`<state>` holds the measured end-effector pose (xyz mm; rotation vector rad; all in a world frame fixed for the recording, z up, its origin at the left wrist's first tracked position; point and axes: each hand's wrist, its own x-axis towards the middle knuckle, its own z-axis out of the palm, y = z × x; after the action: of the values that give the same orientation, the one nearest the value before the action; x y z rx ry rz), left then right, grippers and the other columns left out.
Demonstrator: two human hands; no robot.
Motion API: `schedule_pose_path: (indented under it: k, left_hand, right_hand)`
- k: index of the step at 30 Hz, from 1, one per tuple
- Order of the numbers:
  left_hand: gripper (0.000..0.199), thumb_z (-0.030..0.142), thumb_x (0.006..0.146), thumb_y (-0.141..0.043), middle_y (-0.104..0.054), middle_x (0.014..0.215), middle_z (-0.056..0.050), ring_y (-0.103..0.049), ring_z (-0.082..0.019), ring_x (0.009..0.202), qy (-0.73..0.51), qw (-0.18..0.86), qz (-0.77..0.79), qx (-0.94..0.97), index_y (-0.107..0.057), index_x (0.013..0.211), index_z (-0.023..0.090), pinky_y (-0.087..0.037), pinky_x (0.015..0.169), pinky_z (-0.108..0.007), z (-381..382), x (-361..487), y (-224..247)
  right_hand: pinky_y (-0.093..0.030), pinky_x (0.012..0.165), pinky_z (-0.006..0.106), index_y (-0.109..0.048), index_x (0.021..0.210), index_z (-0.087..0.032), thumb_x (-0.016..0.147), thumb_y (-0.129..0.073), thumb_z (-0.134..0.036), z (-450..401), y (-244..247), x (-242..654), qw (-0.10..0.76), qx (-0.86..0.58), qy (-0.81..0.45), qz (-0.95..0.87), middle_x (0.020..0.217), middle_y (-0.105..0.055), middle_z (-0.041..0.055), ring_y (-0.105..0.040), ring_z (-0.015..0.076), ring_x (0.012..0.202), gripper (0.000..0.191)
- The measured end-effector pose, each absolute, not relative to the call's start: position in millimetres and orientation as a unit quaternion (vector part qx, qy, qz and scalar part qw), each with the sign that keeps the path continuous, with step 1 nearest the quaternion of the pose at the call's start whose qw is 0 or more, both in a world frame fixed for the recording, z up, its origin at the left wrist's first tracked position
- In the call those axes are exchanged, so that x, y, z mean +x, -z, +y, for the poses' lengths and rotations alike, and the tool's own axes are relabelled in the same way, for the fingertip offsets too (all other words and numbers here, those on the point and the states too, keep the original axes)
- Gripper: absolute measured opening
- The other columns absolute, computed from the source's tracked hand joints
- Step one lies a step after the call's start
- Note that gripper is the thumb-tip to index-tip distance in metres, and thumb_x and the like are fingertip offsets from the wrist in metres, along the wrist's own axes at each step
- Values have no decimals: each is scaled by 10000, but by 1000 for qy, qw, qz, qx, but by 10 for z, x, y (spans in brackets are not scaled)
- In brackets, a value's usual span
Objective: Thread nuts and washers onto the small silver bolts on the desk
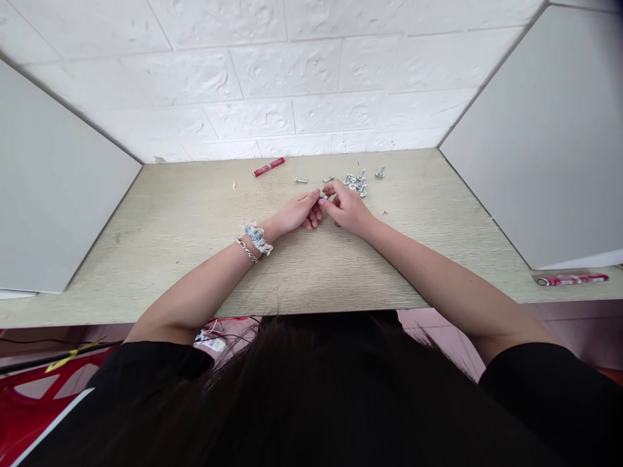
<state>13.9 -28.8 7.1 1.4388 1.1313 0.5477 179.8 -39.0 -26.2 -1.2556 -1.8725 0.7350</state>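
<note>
Nearest the camera: dark hair (pixel 311 363) over a black short-sleeved garment (pixel 418 395), at 6 o'clock. Left hand (pixel 298 213): thumb and forefinger nearly closed in a pinch, at the near-left end of a small silver-coloured metal piece (pixel 323 196); other fingers loosely curled. Piece lies at the fingertips, between the hands; long axis seems to run 10 to 4 o'clock, though mostly covered, exact form unclear. Right hand (pixel 349 209): thumb and forefinger narrowly parted around the same piece, from its 3 o'clock side. Neither hand clearly nearer; both appear to touch it. Surface, pale wood-grain tabletop (pixel 311 279), left to right: red cylinders with silver ends (pixel 268 167), in line, at 11 o'clock from the left hand; silver bolt (pixel 301 180) on its side, at 10 o'clock from the pinch, shank roughly 9 to 3; second silver bolt (pixel 329 179) just beyond the fingertips, near 12; cluster of silver bolts and nuts (pixel 361 184) beside the right hand, about 2 o'clock from its fingertips, count uncertain; lone silver bolt with washer-like head (pixel 380 172) farther out that way. Room, left to right: red plastic chair (pixel 19 421), pale grey left panel (pixel 58 181), white brick-patterned wall (pixel 316 78) at 12, pale grey right panel (pixel 549 130), red cylinder pair (pixel 574 279) by its foot, 4 o'clock.
</note>
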Motion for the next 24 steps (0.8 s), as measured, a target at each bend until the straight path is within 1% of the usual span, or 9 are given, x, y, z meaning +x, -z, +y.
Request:
schedule_pose_path:
  k: [2,5,7,9,13,16,19,22,24]
  left_hand:
    - [518,362,1151,-284,-578,635,9,-552,-52,463,-234,573,482,620,-531,752,142,-437,457,-168,-292,140,-79]
    - [506,365,1152,-285,-578,628,12,-553,-55,462,-234,571,478,625,-531,767,146,-442,459,-164,-296,140,-85]
    - [497,361,1152,-286,-579,624,13,-551,-56,458,-232,569,480,626,-527,773,149,-441,459,-161,-296,140,-82]
    - [497,363,1151,-289,-578,622,13,-549,-56,455,-229,568,481,627,-524,767,150,-439,458,-160,-295,139,-77]
    - [505,368,1149,-294,-576,629,12,-552,-50,466,-227,568,479,630,-528,761,147,-438,465,-151,-301,138,-79]
    - [504,357,1151,-285,-573,638,12,-549,-49,472,-224,567,481,630,-529,761,148,-440,468,-154,-305,139,-84]
    - [494,359,1150,-292,-581,654,12,-556,-49,478,-226,573,476,627,-530,771,149,-437,465,-157,-294,138,-70]
    - [498,367,1149,-285,-583,653,13,-557,-45,477,-230,578,472,625,-529,775,145,-429,463,-155,-281,135,-51]
    - [493,368,1150,-279,-584,647,16,-555,-45,471,-234,578,474,622,-524,783,147,-426,461,-155,-280,135,-47]
  right_hand:
    - [-462,768,358,-485,971,-219,927,-505,-430,-373,277,1803,381,-489,-279,-733,998,-658,70,-574,169,716,217]
    - [-463,823,372,-485,839,-225,976,-401,-475,-350,283,1812,377,-479,-253,-751,870,-641,71,-590,207,817,297]
    - [-459,842,378,-458,760,-230,985,-369,-463,-344,272,1815,370,-478,-245,-758,804,-614,68,-588,214,833,336]
    - [-454,827,381,-461,739,-229,976,-381,-447,-351,255,1815,360,-486,-250,-756,782,-596,64,-577,211,807,331]
    - [-449,778,372,-494,815,-225,934,-483,-409,-379,240,1812,356,-496,-269,-745,788,-581,40,-554,198,767,220]
    - [-451,739,357,-452,872,-236,904,-544,-357,-391,243,1805,361,-494,-288,-737,789,-576,13,-540,177,711,156]
    - [-474,742,350,-451,939,-235,898,-560,-318,-395,248,1796,365,-487,-303,-734,875,-611,21,-562,158,696,143]
    - [-494,747,348,-456,1021,-227,912,-568,-346,-391,258,1796,374,-498,-309,-719,970,-634,43,-571,145,677,196]
    - [-496,757,353,-461,1015,-227,954,-520,-417,-381,272,1803,375,-502,-304,-718,944,-633,43,-567,154,685,209]
